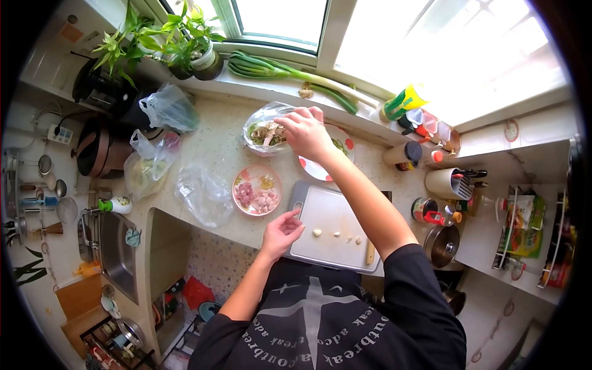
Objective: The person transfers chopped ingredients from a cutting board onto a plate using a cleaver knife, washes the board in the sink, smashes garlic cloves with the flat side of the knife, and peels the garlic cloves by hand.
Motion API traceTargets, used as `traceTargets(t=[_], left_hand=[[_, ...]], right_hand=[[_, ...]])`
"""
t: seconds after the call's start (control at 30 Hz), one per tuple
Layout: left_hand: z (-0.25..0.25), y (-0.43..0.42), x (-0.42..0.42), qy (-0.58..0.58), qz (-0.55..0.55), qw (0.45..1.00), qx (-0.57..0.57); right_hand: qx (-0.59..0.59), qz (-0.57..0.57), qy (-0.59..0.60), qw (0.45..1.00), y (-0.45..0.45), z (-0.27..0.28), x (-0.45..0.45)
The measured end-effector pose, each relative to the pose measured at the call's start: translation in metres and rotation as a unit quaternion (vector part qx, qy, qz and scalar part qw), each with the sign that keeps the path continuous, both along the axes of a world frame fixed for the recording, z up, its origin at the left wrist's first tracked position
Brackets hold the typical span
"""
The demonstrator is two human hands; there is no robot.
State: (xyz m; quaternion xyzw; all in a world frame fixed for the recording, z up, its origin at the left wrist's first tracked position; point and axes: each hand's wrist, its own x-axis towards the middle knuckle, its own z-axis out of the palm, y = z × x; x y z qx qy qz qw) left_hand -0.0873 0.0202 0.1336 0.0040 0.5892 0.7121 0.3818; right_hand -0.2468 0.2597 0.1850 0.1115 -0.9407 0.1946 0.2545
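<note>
My right hand [306, 131] is over the right side of a plastic-lined bowl [266, 131] of shredded food, fingers bent down toward it; whatever the fingertips hold is too small to name. Low at the left edge of the cutting board [330, 216], my left hand [283, 232] is palm up with its fingers apart and empty. Several small garlic-like pieces [317, 232] and a knife with a wooden handle [370, 253] lie on the board. A plate of diced meat [257, 190] sits left of the board. Partly behind my right forearm is a red-dotted plate [316, 169] with green pieces.
Plastic bags [204, 196] lie on the counter to the left, near a sink [119, 256]. Green onions [265, 65] and potted plants [206, 60] line the windowsill. Jars [404, 155], a knife holder [449, 184] and a lidded pot [442, 245] stand at the right.
</note>
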Motion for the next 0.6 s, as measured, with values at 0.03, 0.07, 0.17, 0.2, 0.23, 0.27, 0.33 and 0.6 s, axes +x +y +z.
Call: traceTargets(t=[0.03,0.07,0.17,0.2,0.23,0.27,0.33,0.6], left_hand=[[0.0,0.001,0.002,0.004,0.003,1.0,-0.002],[-0.005,0.002,0.004,0.029,0.002,0.999,-0.018],[-0.02,0.008,0.006,0.088,-0.015,0.994,-0.071],[-0.027,0.011,0.006,0.15,-0.04,0.982,-0.11],[-0.027,0.016,0.005,0.189,-0.069,0.971,-0.13],[-0.028,0.022,0.003,0.23,-0.098,0.957,-0.148],[-0.044,0.035,0.004,0.296,-0.139,0.931,-0.161],[-0.122,0.07,0.024,0.471,-0.269,0.821,-0.176]], right_hand=[[-0.016,-0.015,0.004,1.0,0.003,0.004,0.009],[-0.049,-0.031,-0.002,0.998,0.006,0.005,0.022],[-0.143,-0.098,-0.026,0.985,0.02,-0.005,0.086],[-0.171,-0.128,-0.033,0.976,0.023,-0.021,0.115],[-0.186,-0.156,-0.074,0.967,0.023,-0.034,0.148],[-0.202,-0.184,-0.111,0.956,0.022,-0.048,0.182],[-0.213,-0.232,-0.175,0.933,0.015,-0.082,0.252],[-0.129,-0.361,-0.287,0.878,-0.026,-0.133,0.403]])
